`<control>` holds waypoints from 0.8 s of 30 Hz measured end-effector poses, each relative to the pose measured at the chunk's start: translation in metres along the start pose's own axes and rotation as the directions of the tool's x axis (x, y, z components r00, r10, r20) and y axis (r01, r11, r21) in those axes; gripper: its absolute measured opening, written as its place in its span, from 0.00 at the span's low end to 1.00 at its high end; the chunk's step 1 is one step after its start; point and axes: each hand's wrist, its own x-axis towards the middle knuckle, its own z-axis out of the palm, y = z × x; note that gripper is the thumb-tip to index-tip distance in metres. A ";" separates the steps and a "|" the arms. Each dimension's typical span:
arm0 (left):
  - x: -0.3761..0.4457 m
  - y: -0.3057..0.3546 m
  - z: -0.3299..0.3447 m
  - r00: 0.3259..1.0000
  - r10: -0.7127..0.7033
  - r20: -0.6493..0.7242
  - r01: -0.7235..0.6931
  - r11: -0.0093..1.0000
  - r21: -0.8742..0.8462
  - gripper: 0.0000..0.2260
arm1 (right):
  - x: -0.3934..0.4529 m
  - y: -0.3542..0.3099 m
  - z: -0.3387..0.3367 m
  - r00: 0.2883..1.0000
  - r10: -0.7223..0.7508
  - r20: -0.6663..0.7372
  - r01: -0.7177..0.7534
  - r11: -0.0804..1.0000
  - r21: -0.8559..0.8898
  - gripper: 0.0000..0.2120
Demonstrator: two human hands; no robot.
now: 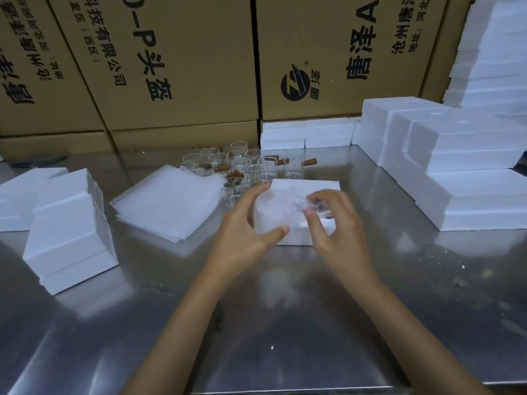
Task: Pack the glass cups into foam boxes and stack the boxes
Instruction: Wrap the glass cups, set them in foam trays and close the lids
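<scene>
Frame centre: left hand [245, 223] cups wrapped glass cup [272, 212], thumb and fingers curled round it; right hand [333, 223] pinches wrap end. Open foam box [306, 186] just behind, on steel counter [256, 323]. Bare glass cups [251, 163] cluster beyond.

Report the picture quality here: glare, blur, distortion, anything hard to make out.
Head view: the steel table throws back broad, soft glare and mirrors the foam boxes; the right hand and the wrapped cup it holds with the left hand are motion-blurred; the wide-angle lens tilts the cartons outward; the clear glass cups show faintly.
</scene>
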 end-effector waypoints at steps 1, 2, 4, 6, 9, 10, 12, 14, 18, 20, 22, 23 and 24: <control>0.011 0.002 0.001 1.000 0.001 0.006 -0.001 1.000 0.018 0.31 | 0.009 0.004 0.000 0.999 0.036 0.002 -0.036 0.999 0.026 0.05; 0.021 0.002 0.003 1.000 -0.002 0.012 0.001 1.000 0.028 0.30 | 0.017 0.009 0.001 0.997 0.072 0.013 -0.072 0.997 0.038 0.06; 0.037 -0.004 0.009 0.999 -0.033 0.030 0.032 0.999 0.043 0.31 | 0.027 0.021 0.006 0.988 0.141 0.066 -0.143 0.990 0.013 0.06; 0.043 -0.017 0.017 0.992 -0.107 0.072 0.104 0.994 0.041 0.31 | 0.030 0.036 0.009 0.968 0.199 0.152 -0.189 0.979 -0.080 0.06; 0.040 -0.038 0.022 0.974 -0.189 0.122 0.189 0.982 0.016 0.31 | 0.024 0.055 0.013 0.953 0.209 0.218 -0.164 0.965 -0.205 0.06; 0.040 -0.043 0.022 0.973 -0.193 0.126 0.193 0.981 0.014 0.31 | 0.022 0.058 0.014 0.957 0.195 0.216 -0.146 0.964 -0.222 0.06; 0.041 -0.049 0.023 0.972 -0.197 0.131 0.197 0.980 0.014 0.30 | 0.019 0.062 0.016 0.967 0.168 0.189 -0.121 0.964 -0.238 0.07; 0.041 -0.050 0.025 0.968 -0.213 0.131 0.217 0.976 -0.013 0.30 | 0.017 0.061 0.018 0.974 0.150 0.169 -0.108 0.966 -0.233 0.07; 0.041 -0.048 0.029 0.972 -0.208 0.105 0.207 0.978 0.026 0.29 | 0.016 0.059 0.018 0.977 0.156 0.145 -0.122 0.968 -0.219 0.08; 0.040 -0.047 0.027 0.976 -0.193 0.096 0.189 0.980 0.058 0.27 | 0.016 0.058 0.019 0.980 0.149 0.130 -0.121 0.972 -0.203 0.08; 0.039 -0.047 0.026 0.971 -0.213 0.106 0.215 0.977 -0.003 0.25 | 0.017 0.056 0.020 0.981 0.147 0.129 -0.121 0.974 -0.194 0.08; 0.039 -0.047 0.025 0.969 -0.222 0.110 0.227 0.973 -0.039 0.24 | 0.016 0.056 0.020 0.980 0.147 0.131 -0.120 0.974 -0.194 0.08; 0.039 -0.048 0.025 0.968 -0.225 0.110 0.233 0.971 -0.062 0.23 | 0.016 0.056 0.020 0.979 0.149 0.137 -0.121 0.973 -0.196 0.08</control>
